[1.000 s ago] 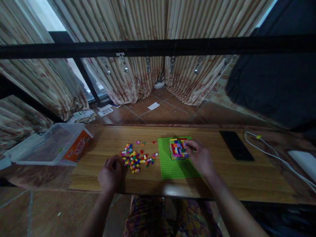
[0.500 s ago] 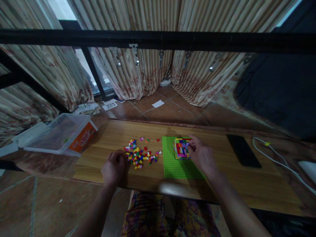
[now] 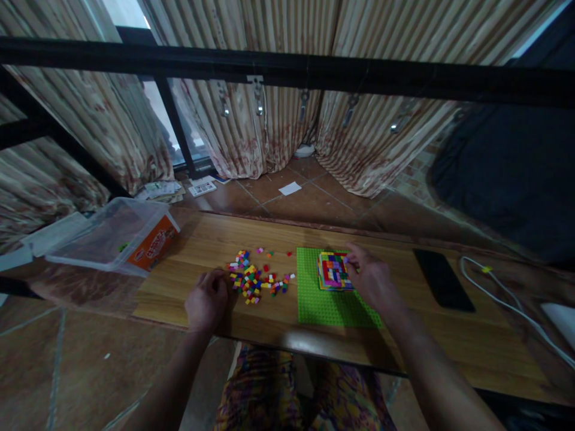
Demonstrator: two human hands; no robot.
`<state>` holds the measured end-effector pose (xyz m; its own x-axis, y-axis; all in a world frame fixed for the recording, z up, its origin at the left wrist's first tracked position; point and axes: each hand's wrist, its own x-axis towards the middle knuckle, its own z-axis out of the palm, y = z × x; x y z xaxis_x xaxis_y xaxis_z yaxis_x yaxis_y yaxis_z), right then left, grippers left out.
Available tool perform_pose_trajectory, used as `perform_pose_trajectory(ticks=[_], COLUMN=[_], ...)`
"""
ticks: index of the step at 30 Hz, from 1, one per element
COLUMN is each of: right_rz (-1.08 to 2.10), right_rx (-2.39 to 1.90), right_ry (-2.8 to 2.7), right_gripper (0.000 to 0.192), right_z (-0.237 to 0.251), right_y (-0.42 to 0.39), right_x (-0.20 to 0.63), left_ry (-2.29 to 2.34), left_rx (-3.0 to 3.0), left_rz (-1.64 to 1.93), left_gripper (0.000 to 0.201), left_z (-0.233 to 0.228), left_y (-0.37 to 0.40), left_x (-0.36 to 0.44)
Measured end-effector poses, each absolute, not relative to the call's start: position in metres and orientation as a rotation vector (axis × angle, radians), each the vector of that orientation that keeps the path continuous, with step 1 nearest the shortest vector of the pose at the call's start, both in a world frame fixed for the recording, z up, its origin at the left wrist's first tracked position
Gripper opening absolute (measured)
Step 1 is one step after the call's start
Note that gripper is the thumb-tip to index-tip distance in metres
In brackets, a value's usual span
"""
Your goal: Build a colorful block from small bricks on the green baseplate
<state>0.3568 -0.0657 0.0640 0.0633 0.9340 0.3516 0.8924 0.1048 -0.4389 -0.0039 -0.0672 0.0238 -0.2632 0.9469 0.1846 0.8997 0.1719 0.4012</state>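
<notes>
My right hand (image 3: pixel 371 278) is closed in a pinch at the right side of a small block build (image 3: pixel 333 272) of many colours. A tiny purple toy brick (image 3: pixel 345 260) shows at its fingertips. The build stands on a green studded baseplate (image 3: pixel 309 308), and my fingers hide part of its right edge. My left hand (image 3: pixel 206 301) rests on the table with its fingers curled closed. Whether anything is inside it is hidden. Just right of it lies a loose heap of small coloured bricks (image 3: pixel 250 280).
The wooden table (image 3: pixel 179 239) carries a black phone-like slab (image 3: pixel 442 280) and a white cable (image 3: pixel 507 293) on the right. A clear plastic tub (image 3: pixel 105 233) with an orange label stands at the left end. Beyond are a black rail (image 3: pixel 287 66) and striped curtains (image 3: pixel 251 137).
My right hand has moved slightly away from the build's top, so a little more of it shows. My left hand stays in place. The whole view has shifted a bit.
</notes>
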Motion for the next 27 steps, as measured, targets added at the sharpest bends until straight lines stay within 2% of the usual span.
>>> perform_pose_trajectory(ticks=[8, 21, 27], right_rz=[0.106, 0.175, 0.161], right_rx=[-1.805, -1.945, -2.015], right_ry=[-1.812, -1.728, -1.687], right_gripper=[0.042, 0.025, 0.024], right_z=[0.067, 0.067, 0.071], right_y=[-0.072, -0.064, -0.057], right_x=[0.368, 0.362, 0.364], left_ry=[2.308, 2.306, 2.316], left_rx=[1.818, 1.820, 1.815], left_rz=[0.693, 0.697, 0.675], left_gripper=[0.023, 0.023, 0.024], left_z=[0.021, 0.022, 0.024], left_y=[-0.068, -0.068, -0.067], left_x=[-0.005, -0.004, -0.003])
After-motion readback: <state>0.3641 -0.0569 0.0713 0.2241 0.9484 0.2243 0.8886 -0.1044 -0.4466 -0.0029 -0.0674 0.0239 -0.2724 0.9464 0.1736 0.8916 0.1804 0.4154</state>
